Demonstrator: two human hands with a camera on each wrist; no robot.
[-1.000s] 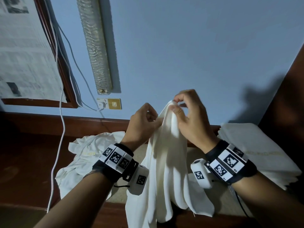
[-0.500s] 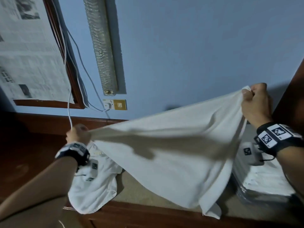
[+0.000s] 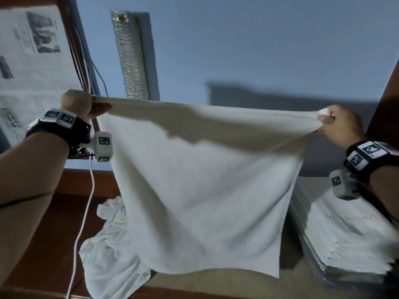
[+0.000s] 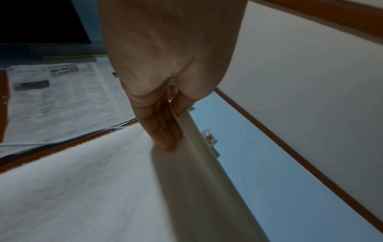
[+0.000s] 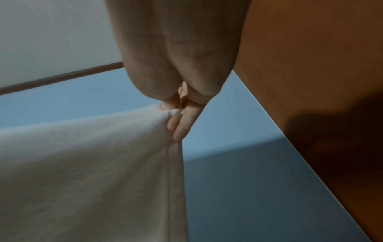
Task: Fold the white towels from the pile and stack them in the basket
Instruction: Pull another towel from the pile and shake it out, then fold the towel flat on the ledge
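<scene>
Towel (image 3: 198, 190) spread wide, top edge running left-right across mid frame.
L hand (image 3: 81, 104) & R hand (image 3: 339, 126) each pinch a top corner, level, equally near; rest hangs toward frame bottom.

I have pulled my left hand (image 3: 78, 104) and right hand (image 3: 340, 127) far apart and lifted them. The towel (image 3: 205, 190) was bunched up, and now it hangs open and flat.

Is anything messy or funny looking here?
Only the crumpled pile of towels at lower left looks messy. The towel stretched between the left hand and right hand hangs straight, and the folded stack looks neat.
</scene>
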